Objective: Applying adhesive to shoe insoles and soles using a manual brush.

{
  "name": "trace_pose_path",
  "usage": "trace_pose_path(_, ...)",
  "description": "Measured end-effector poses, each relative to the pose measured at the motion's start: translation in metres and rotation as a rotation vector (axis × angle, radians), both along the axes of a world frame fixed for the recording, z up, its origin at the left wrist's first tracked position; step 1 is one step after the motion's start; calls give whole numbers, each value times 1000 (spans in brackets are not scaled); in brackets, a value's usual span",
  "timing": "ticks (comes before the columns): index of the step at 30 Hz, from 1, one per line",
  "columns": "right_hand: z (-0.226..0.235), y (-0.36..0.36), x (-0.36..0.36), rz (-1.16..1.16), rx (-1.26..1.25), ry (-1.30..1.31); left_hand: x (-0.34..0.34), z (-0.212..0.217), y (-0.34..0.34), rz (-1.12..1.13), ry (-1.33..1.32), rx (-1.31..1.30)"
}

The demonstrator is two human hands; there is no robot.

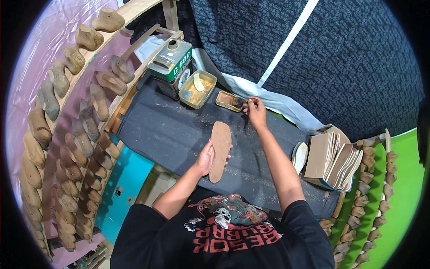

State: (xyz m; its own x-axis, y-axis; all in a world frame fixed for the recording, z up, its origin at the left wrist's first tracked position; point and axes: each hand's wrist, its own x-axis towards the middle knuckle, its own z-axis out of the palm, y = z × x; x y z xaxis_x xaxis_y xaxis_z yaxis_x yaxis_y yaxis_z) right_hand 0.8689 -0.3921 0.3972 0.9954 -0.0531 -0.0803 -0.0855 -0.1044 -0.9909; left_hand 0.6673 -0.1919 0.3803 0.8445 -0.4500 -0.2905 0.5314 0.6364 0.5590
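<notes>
My left hand (206, 158) is closed around the edge of a brown insole (220, 150), a flat foot-shaped piece held up over the near part of the table. At the far side, my right hand (255, 110) pinches a small dark brush (240, 103); the fingers hide most of its handle. The brush's dark end rests at the right end of a small yellowish tray (218, 100) with brownish stuff in it. Just left of that stands a larger plastic tub (211, 88), holding amber-coloured residue and a pale strip (198, 82).
A green-and-silver metal can (169, 67) stands at the table's back left. To the right, a cardboard box (319, 157) is packed with sole-shaped sheets, beside pale soles (299, 157). Wooden shoe lasts (59, 78) line racks on both sides. Crumbs dot the dark tabletop (152, 116).
</notes>
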Motion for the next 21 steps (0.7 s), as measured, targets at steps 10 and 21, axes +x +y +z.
trace_pose_path(10,34,10,-31,8,-372,-418,9,3,-4,-52,-15,-65)
trace_pose_path(21,53,27,-61,42,-493,-365,9,4,4,-102,-41,-62)
